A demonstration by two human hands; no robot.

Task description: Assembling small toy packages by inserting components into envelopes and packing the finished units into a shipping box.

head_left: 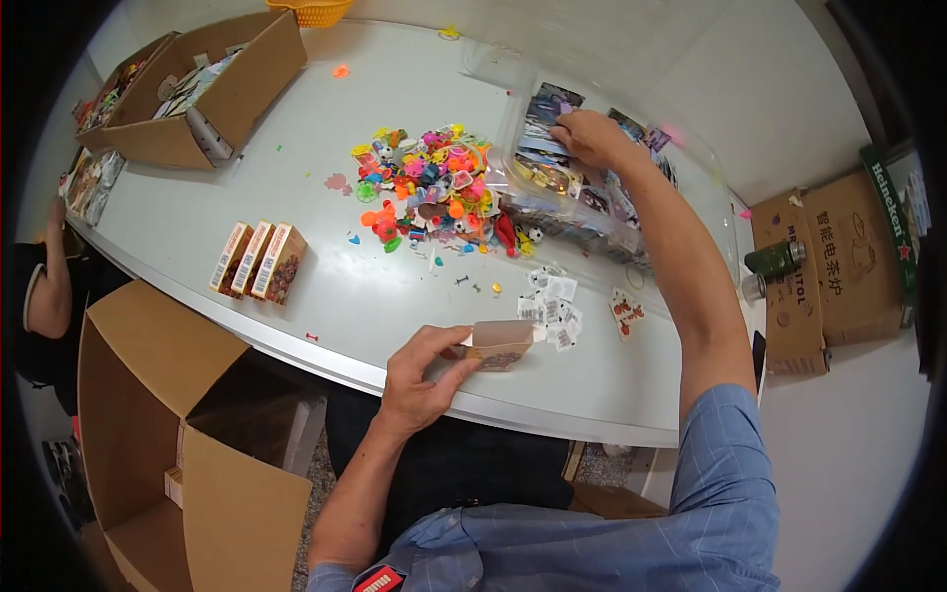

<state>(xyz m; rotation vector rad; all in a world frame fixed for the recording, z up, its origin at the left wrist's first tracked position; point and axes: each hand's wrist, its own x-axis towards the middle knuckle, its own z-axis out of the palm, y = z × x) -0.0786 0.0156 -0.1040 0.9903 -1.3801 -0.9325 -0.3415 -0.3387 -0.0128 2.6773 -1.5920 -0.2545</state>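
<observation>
Two hands at work, one small open box between them and the toy pile. Left hand (422,373) curled, thumb and fingers pinching the small brown box (499,344) by its near end, open flap pointing right, held just above the near edge of the white table (326,286). Wrist bent slightly, forearm rising from the lower edge, bare to the rolled blue sleeve. Right hand (589,138) stretched far forward, fingers bent down into the clear plastic bag (592,187) of printed cards, fingertips touching the cards; whether anything is actually gripped cannot be told. Right arm nearly straight, reaching across the table beyond the small brown box.

One heap of colourful small toys (434,187) left of the bag, touching it. Three narrow printed boxes (258,260) side by side, left of the small brown box and well apart from it. A scatter of small white paper slips (554,306) just right of and beyond the small brown box. Two large cardboard boxes (187,94) at the far left end of the table. One open cardboard carton (168,434) on the floor, below the table edge, left of the left hand
</observation>
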